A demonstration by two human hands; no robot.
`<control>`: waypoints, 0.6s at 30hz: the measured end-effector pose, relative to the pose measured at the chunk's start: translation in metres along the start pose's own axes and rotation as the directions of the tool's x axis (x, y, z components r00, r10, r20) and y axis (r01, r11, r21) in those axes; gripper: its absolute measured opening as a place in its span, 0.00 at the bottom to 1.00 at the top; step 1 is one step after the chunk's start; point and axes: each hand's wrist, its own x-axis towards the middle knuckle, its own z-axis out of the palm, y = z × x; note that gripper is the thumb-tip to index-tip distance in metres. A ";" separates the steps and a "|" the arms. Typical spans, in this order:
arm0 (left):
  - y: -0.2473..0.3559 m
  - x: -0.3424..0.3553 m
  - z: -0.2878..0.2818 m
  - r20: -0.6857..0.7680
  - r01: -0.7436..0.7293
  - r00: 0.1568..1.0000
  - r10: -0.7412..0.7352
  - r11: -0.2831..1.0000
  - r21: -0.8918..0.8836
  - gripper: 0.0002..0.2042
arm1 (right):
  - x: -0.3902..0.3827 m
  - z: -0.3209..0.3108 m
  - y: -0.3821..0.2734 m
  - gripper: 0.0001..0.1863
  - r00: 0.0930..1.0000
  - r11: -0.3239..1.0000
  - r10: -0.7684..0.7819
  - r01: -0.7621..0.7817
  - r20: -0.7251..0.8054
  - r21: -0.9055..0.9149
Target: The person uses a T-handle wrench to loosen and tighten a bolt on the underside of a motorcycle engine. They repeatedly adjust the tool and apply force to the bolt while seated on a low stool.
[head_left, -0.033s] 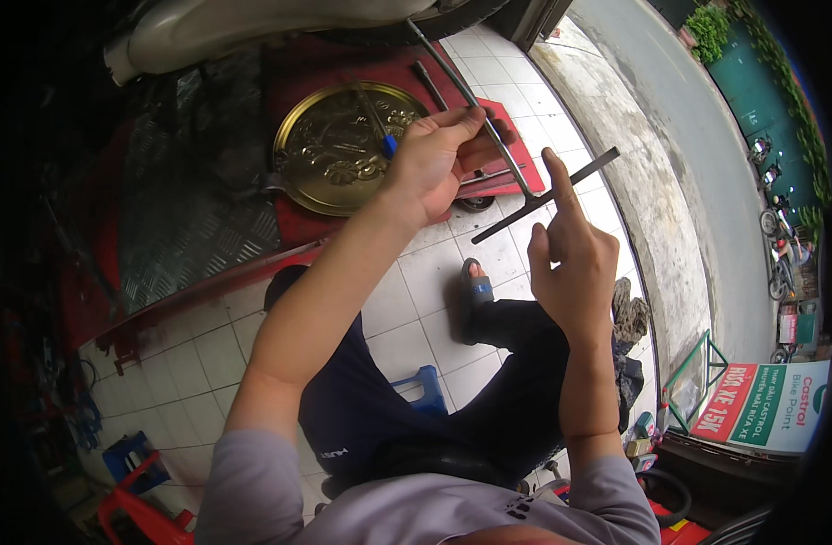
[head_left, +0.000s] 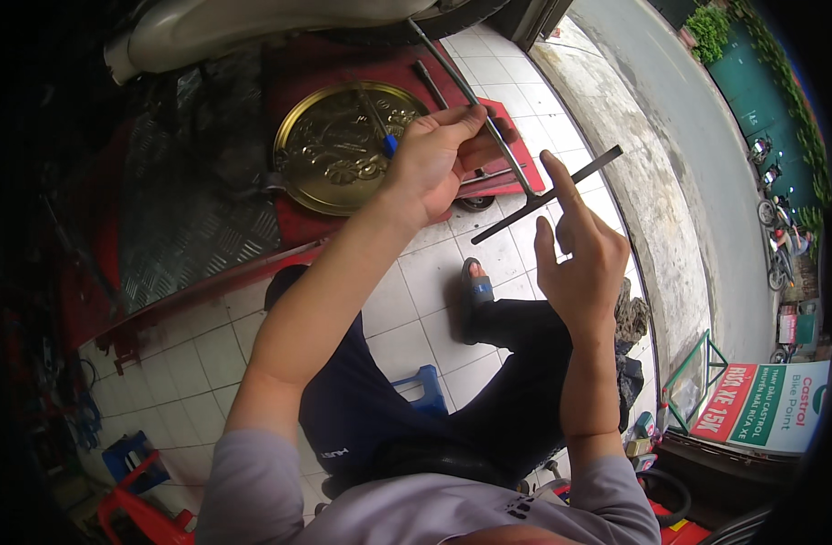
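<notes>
A long T-handle wrench slants from the motorcycle's wheel area down toward me. My left hand is closed round its shaft, thumb on top and fingers beneath. My right hand is at the dark crossbar, index finger stretched out beside it and thumb apart, gripping nothing. Whether that index finger touches the bar I cannot tell. Left of my left hand lies a round gold tray with raised patterns. A tool with a blue handle rests on it, partly behind my hand.
A red lift platform with a metal tread plate is under the tray. Above are a pale exhaust and a tyre. Another metal bar lies near the wrench. A blue stool shows between my legs.
My right hand has shifted slightly right and its thumb stands more upright. The crossbar has turned very slightly. My left hand stays in place.
</notes>
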 end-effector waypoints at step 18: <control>0.004 0.007 -0.009 -0.040 -0.054 0.998 0.053 0.999 -0.009 0.08 | 0.002 -0.009 -0.024 0.40 0.956 0.953 0.185 -0.231 0.229 0.198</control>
